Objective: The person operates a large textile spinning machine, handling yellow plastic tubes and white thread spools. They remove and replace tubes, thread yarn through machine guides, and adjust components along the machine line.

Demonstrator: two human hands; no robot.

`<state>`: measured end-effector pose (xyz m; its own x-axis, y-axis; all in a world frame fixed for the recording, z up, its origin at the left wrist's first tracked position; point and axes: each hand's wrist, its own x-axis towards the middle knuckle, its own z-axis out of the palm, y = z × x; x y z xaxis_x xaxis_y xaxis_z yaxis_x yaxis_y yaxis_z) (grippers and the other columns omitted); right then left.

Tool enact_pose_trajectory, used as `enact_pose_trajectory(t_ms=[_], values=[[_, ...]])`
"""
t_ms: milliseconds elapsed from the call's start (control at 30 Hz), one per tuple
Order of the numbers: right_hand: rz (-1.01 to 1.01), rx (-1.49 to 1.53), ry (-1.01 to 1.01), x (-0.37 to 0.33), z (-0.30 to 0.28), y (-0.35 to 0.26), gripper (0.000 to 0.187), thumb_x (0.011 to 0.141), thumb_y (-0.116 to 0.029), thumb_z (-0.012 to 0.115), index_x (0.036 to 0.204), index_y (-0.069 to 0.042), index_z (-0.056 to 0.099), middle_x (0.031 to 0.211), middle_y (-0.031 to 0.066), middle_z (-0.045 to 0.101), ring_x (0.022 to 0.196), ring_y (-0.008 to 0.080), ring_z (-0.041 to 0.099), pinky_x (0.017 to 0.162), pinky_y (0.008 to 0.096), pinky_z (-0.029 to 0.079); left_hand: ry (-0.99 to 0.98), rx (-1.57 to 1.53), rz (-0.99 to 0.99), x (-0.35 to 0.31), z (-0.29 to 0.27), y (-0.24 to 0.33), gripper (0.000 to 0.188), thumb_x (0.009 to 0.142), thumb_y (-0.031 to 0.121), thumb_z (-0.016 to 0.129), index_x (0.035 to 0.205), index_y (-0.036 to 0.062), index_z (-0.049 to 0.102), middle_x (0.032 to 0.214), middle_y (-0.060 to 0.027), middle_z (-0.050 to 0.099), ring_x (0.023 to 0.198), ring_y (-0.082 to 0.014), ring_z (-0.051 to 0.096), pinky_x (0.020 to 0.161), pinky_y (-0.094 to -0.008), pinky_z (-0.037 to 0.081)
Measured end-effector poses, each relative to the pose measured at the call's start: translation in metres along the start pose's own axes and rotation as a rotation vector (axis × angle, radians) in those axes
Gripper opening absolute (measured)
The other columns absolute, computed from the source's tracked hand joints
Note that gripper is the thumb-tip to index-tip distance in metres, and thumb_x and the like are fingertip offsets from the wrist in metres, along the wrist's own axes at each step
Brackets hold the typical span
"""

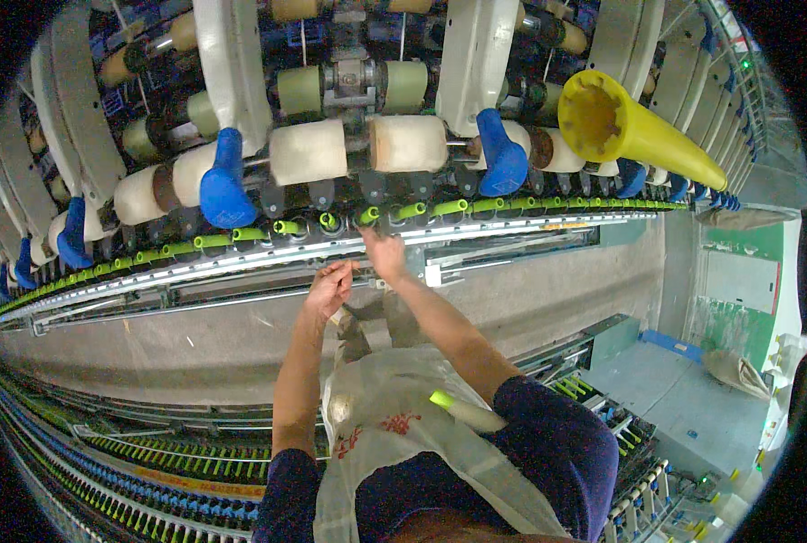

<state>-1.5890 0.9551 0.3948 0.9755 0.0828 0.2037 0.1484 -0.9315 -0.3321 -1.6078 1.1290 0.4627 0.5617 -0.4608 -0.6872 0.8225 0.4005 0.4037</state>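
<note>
Both my arms reach forward to a long spinning frame. My left hand (330,286) is pinched, fingers together, just below the metal rail (241,258); whether it holds a fine thread is too small to tell. Slightly higher and to its right, my right hand (384,252) touches the rail under a green-tipped spindle (368,215). Above them hang cream roving bobbins (308,151) and blue lever handles (224,184). A pale bobbin with a green tip (462,412) sticks out of the cloth apron pouch (394,407) at my waist.
A large yellow cone-shaped tube (634,127) juts in at the upper right. A second row of green and blue spindles (150,475) runs along the lower left. To the right lie a grey floor (684,398) and a green wall panel (738,281).
</note>
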Motion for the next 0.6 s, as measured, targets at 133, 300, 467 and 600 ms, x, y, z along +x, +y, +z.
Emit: enact_pose_trajectory(t_ms=[133,300,467,600], values=[[0.042,0.125,0.041,-0.028,-0.013,0.003,0.011,0.084,-0.014,0.056,0.094,-0.013,0.061,0.072,0.0079,0.064,0.056,0.0267,0.061,0.048,0.0404,0.047,0.071,-0.068,-0.002,0.02,-0.003,-0.007,0.018,0.091,0.019,0.057,0.097,0.0034,0.064,0.054,0.0057,0.04,0.046,-0.0046,0.035,0.044,-0.0222,0.029],[0.4,0.822,-0.425,-0.053,-0.048,-0.003,0.032,0.085,-0.022,0.064,0.113,-0.007,0.06,0.076,0.0072,0.066,0.057,0.0123,0.059,0.048,0.0279,0.047,0.106,0.103,0.085,0.048,0.001,-0.029,0.018,0.086,0.017,0.062,0.098,0.0045,0.062,0.064,0.0024,0.053,0.051,-0.0048,0.042,0.044,-0.0189,0.031],[0.518,0.987,-0.115,-0.015,-0.058,0.015,0.01,0.079,-0.006,0.064,0.086,-0.001,0.07,0.072,0.0088,0.068,0.056,0.0098,0.061,0.048,0.0248,0.047,0.064,-0.043,-0.021,0.065,-0.01,-0.03,0.012,0.085,0.011,0.059,0.096,0.0058,0.06,0.091,-0.0111,0.066,0.057,-0.0096,0.053,0.044,-0.0244,0.038],[0.494,0.586,-0.025,0.0,-0.04,0.01,0.011,0.074,-0.01,0.069,0.075,0.001,0.067,0.065,0.0138,0.064,0.053,0.0215,0.061,0.049,0.0308,0.047,0.228,-0.574,0.011,0.084,-0.016,-0.018,0.013,0.092,0.01,0.048,0.089,0.0033,0.059,0.092,-0.0166,0.066,0.054,-0.0082,0.056,0.048,-0.0212,0.048]])
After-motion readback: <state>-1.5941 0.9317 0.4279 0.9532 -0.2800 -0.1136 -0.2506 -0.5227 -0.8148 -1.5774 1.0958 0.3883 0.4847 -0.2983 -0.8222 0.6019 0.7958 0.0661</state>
